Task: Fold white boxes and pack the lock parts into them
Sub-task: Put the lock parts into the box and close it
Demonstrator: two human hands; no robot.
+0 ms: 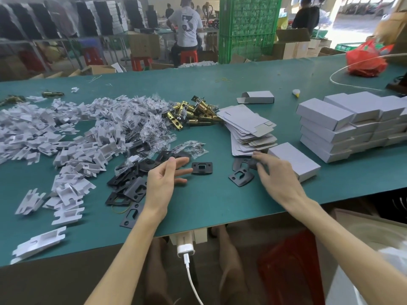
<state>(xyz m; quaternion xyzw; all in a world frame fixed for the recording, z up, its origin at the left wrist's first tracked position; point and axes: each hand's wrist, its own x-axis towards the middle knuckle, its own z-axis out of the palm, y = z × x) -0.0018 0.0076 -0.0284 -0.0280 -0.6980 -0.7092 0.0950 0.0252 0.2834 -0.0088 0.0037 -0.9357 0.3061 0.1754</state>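
My left hand (167, 176) hovers open over the green table (209, 201), its straight fingers reaching toward a small black strike plate (202, 168) and close to touching it. My right hand (274, 172) curls its fingertips round the edge of a black plate (242, 165) that lies over another black plate (241, 178). A folded white box (294, 161) lies right behind that hand. A slumped stack of flat box blanks (248, 130) sits just beyond. More black plates (130, 186) lie left of my left hand.
Brass latches (193, 115), bagged screws (152, 122) and a wide heap of white inserts (55, 137) cover the left and middle. Filled white boxes (352, 126) are stacked at right, with one open box (256, 97) further back. A red bag (365, 60) and hose lie far right.
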